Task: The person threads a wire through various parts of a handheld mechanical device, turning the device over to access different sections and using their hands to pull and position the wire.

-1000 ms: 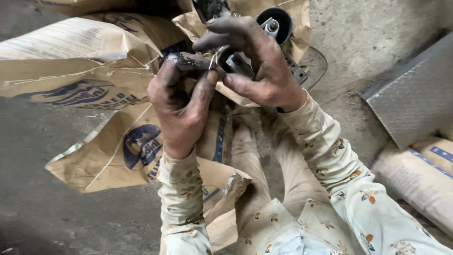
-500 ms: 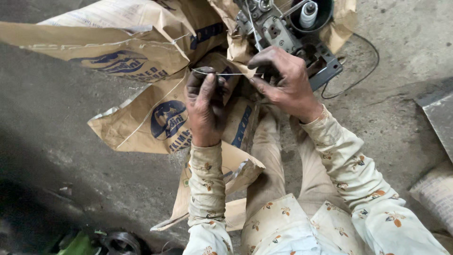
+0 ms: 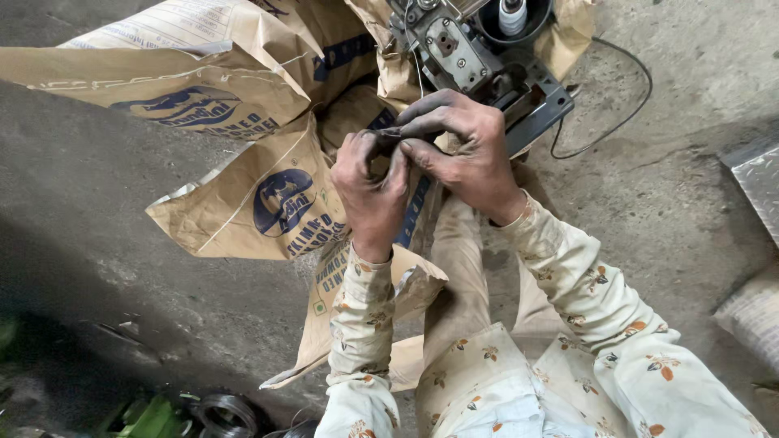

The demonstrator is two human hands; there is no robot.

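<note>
My left hand (image 3: pixel 371 185) and my right hand (image 3: pixel 466 152), both black with grease, are pressed together over a small dark metal part (image 3: pixel 388 133) that both grip; the fingers hide most of it. The hands hover above brown paper sacks (image 3: pixel 268 195) spread on the concrete floor. Just beyond my right hand sits a grey metal machine (image 3: pixel 479 57) with a screwed plate and a round black housing holding a white spool (image 3: pixel 513 15). My sleeves are cream with an orange leaf print.
A black cable (image 3: pixel 625 105) loops from the machine across the floor at the right. A ribbed metal sheet (image 3: pixel 759 174) lies at the right edge, a pale sack (image 3: pixel 751 312) below it. Coiled wire rings (image 3: pixel 227 412) and a green object (image 3: pixel 150 418) lie at the bottom left.
The view has pulled back and shifted, showing more floor and the machine. My hands have closed tighter over the part; the thin wire seen between them earlier is now hidden.
</note>
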